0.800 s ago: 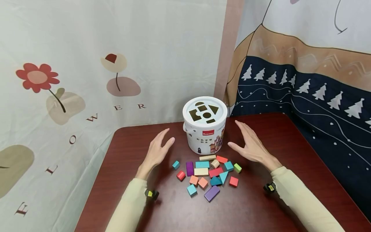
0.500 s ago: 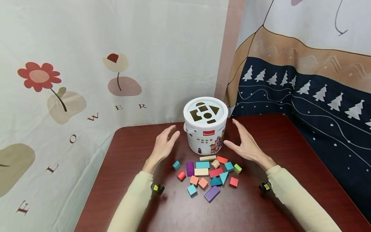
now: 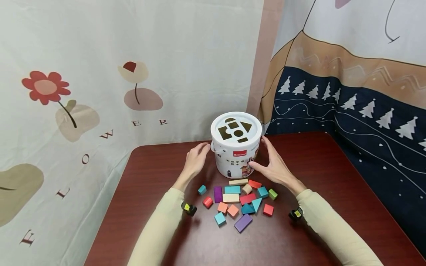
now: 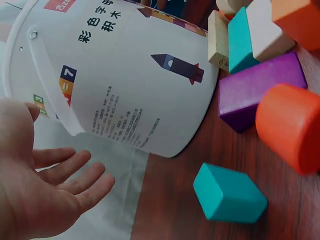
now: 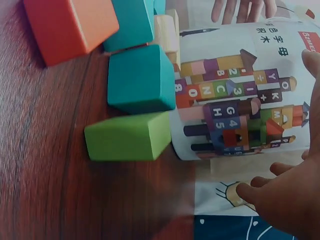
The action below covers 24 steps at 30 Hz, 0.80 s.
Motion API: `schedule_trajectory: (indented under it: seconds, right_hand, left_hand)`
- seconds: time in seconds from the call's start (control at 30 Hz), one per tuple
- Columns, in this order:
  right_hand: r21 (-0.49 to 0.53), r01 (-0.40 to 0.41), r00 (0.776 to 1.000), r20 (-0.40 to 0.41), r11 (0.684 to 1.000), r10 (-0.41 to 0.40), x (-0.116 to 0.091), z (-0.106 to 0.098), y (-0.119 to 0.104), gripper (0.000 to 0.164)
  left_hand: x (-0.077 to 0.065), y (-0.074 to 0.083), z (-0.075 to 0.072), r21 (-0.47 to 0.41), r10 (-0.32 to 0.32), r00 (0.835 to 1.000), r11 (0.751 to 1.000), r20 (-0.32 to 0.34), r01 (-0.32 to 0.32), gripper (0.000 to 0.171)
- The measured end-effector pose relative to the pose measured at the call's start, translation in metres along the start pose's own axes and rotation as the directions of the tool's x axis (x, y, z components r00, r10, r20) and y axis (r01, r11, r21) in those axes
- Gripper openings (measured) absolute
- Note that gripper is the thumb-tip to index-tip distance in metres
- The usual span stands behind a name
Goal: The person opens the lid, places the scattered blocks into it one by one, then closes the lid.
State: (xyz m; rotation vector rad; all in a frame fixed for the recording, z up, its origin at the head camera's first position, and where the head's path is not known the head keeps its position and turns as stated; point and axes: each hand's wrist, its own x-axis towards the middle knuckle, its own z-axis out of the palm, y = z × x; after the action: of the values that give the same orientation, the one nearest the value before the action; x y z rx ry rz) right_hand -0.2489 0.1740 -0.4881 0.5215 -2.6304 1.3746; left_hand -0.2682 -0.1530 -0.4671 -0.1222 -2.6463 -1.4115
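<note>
A white bucket (image 3: 229,168) of building blocks stands upright at the back of the table, its lid (image 3: 252,137) cut with shaped holes. My left hand (image 3: 195,160) is at its left side, fingertips right by the rim and the white handle (image 4: 52,90). In the left wrist view the fingers are spread loosely beside the bucket wall. On the other side my right hand (image 3: 277,168) has its thumb overlapping the bucket's front and its fingers along the right side. Several coloured wooden blocks lie in front, among them a teal cube (image 4: 227,195) and a green block (image 5: 127,137).
A purple block (image 3: 243,223) lies nearest the front, with a red cube (image 3: 268,210) to its right. The brown table (image 3: 149,170) meets a pale flower-print curtain (image 3: 186,74) behind and a dark curtain with trees (image 3: 352,129) at the right.
Both hands have moved inward toward the bucket, the left one to the right and the right one to the left. The bucket and blocks stay in place.
</note>
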Motion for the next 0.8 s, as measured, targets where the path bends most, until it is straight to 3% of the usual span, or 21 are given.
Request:
schedule_trajectory:
  seconds: [0.17,0.33,0.63,0.8]
  right_hand:
    - [0.071,0.007,1.000,-0.004,0.997,-0.006,0.002,0.006,0.000,0.111]
    - [0.163,0.013,1.000,0.006,0.986,-0.014,0.004,0.013,-0.002,0.111]
    - [0.180,0.000,0.999,-0.039,0.984,0.007,0.007,0.020,-0.004,0.110]
    - [0.197,0.012,0.999,-0.050,0.980,-0.003,0.002,0.014,-0.031,0.107]
  left_hand:
    - [0.007,0.005,0.007,-0.108,-0.080,0.997,0.991,0.019,0.081,0.051]
    - [0.010,0.010,0.011,-0.173,-0.121,0.992,0.977,0.042,0.126,0.043]
    - [0.014,0.015,0.008,-0.234,-0.123,0.985,0.961,0.123,0.150,0.041]
    - [0.017,0.022,0.002,-0.299,-0.097,0.985,0.944,0.143,0.137,0.036]
